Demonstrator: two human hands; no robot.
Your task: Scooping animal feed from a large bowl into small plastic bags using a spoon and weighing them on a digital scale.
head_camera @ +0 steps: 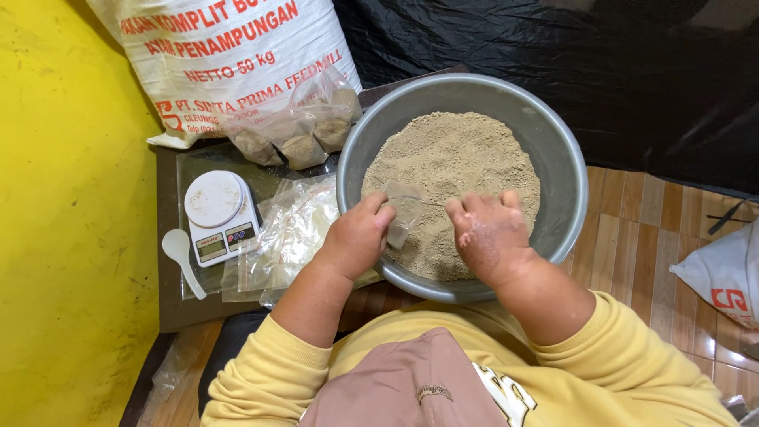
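A large grey basin (553,142) holds a mound of fine tan feed powder (455,158). My left hand (357,236) grips a small clear plastic bag (402,212) over the basin's near edge, the bag's mouth held open. My right hand (489,233), dusted with powder, pinches the other side of the bag's mouth just above the powder.
A small white kitchen scale (219,215) and a white plastic spoon (182,259) lie on a glass-topped low table (170,170). A stack of clear bags (288,237) sits beside the basin. Filled bags (304,130) lean on a big white sack (213,55). Black sheeting hangs behind.
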